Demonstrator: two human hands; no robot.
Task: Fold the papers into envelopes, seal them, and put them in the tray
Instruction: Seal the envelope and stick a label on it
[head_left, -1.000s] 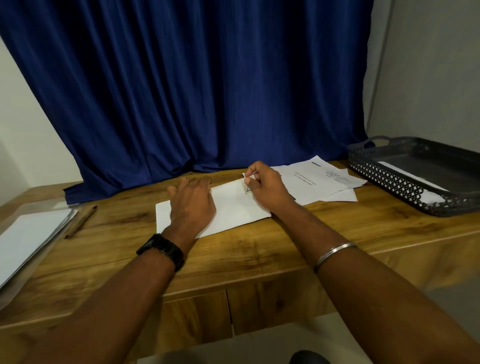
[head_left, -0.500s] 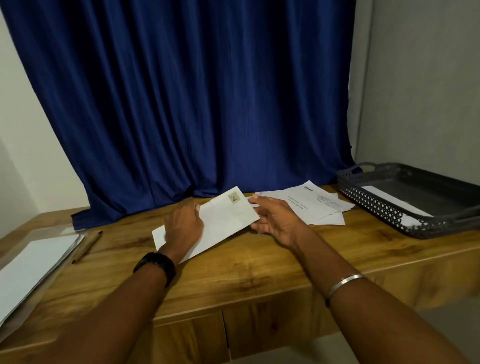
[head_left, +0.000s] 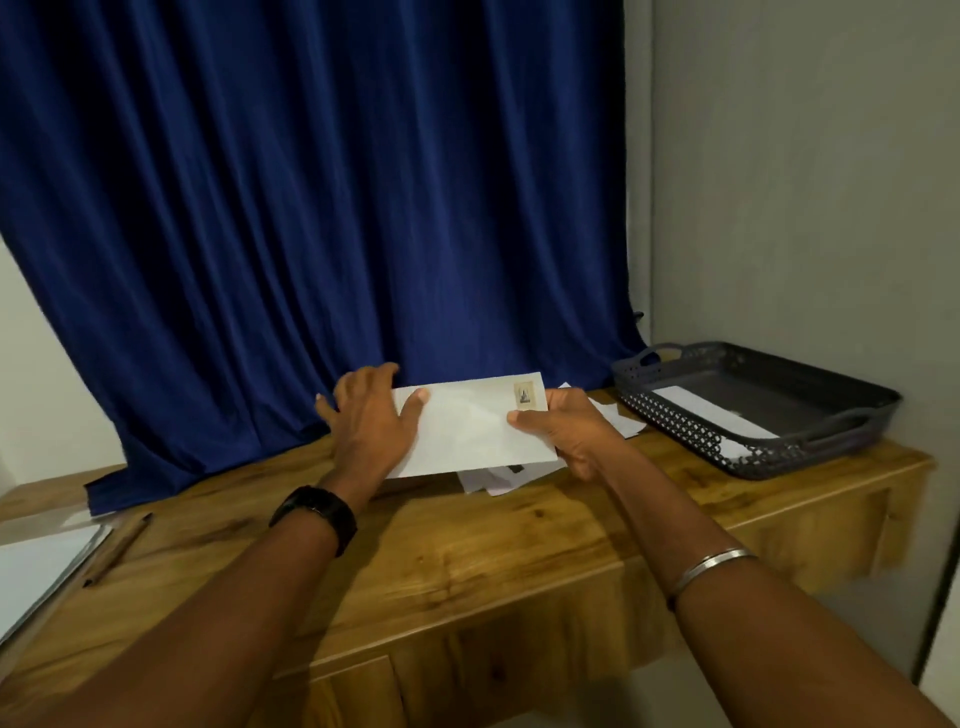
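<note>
1. Both hands are closed on a white envelope (head_left: 467, 426): left hand (head_left: 371, 415) at one end, right hand (head_left: 566, 434) at the stamped end.
2. Loose papers (head_left: 493, 480) are seen beneath the hands; the tray (head_left: 675, 415) is set well right of them.

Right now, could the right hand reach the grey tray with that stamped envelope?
Probably yes. The right hand pinches the stamped envelope at its end nearest the tray, and only flat loose papers lie between them. The left hand grips the other end.
</note>
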